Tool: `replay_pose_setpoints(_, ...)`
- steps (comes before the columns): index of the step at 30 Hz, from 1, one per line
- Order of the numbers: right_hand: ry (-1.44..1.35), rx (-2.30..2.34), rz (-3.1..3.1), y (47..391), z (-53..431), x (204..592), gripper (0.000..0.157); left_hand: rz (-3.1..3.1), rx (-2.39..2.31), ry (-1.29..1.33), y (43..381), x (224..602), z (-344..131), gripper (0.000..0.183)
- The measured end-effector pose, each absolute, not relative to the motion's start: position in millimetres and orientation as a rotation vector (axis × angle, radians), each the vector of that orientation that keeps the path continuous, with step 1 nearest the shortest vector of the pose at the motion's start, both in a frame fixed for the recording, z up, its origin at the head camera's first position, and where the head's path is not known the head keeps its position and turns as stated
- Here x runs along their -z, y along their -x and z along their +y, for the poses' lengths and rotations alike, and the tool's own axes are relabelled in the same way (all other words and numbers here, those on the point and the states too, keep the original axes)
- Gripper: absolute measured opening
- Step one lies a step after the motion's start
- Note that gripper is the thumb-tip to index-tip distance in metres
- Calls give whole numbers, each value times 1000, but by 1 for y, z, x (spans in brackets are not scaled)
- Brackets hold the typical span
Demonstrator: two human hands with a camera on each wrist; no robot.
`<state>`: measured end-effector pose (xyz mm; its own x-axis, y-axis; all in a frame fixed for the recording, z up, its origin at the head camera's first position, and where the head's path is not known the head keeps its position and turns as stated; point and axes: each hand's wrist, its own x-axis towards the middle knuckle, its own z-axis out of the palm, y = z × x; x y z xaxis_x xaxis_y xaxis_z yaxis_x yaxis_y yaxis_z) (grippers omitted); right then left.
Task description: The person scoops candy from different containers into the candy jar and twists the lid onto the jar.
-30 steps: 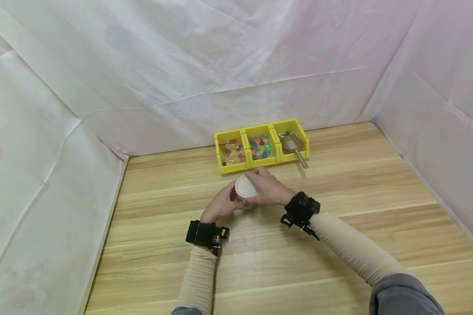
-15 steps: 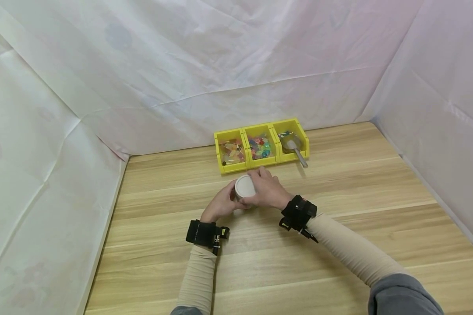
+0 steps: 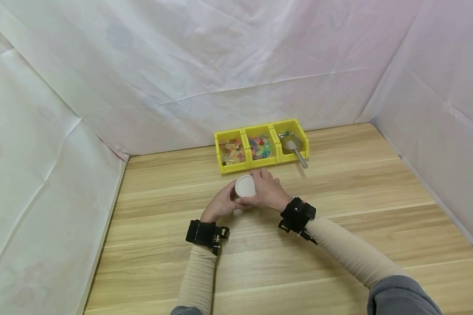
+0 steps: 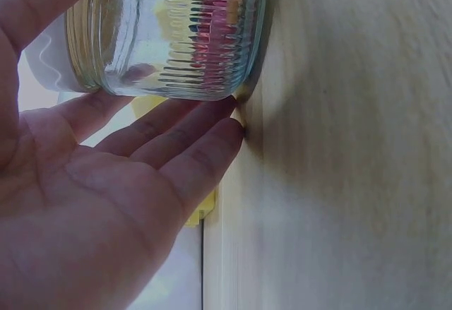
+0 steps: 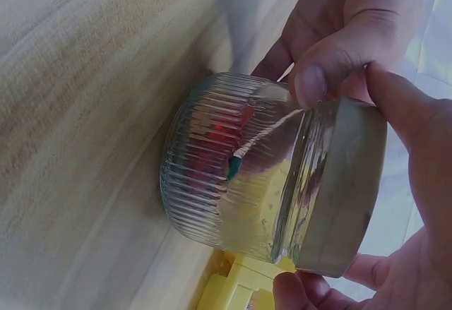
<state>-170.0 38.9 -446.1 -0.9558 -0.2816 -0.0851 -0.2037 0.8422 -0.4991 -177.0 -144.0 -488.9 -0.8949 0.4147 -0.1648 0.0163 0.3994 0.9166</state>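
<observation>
A ribbed glass jar point(image 5: 226, 165) stands on the table with red, orange and dark green pieces and a pale stick inside. On its mouth sits a whitish lid point(image 3: 245, 186). My left hand point(image 3: 222, 203) holds the jar from the left, its thumb against the glass near the neck and its fingers around the far side, as the left wrist view shows with this hand point(image 4: 92, 183) beside the glass. My right hand point(image 3: 270, 191) grips the lid's rim from the right, thumb on the near side and fingers on the far side.
Behind the hands stands a row of three joined yellow bins point(image 3: 261, 146). The left and middle bins hold small colourful pieces. A metal scoop point(image 3: 293, 146) lies in the right bin, its handle over the front edge. White cloth point(image 3: 220, 52) walls surround the wooden table point(image 3: 150, 245).
My right hand has turned a little on the lid, its wrist shifting slightly left and towards me. More of the lid's top shows. The left hand has stayed in place.
</observation>
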Motion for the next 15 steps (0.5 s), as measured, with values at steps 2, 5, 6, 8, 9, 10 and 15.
replay_pose_setpoints(2,370,753,2866,170,39,447,99,2301,-1491,-370,177,490,-144,85)
replay_pose_setpoints(5,349,750,2867,169,39,447,101,2304,-1485,-366,178,492,-144,86)
replay_pose_setpoints(6,342,747,2869,169,39,448,101,2302,-1488,-366,178,492,-145,86)
replay_pose_setpoints(8,328,743,2873,169,39,448,102,2303,-1489,-368,178,493,-145,86)
replay_pose_setpoints(9,323,745,2874,169,40,448,102,2305,-1487,-369,179,493,-145,85)
replay_pose_setpoints(10,321,745,2876,169,40,448,102,2306,-1487,-370,179,493,-145,85)
replay_pose_setpoints(15,302,765,2862,167,43,447,103,2311,-1477,-372,179,492,-144,86)
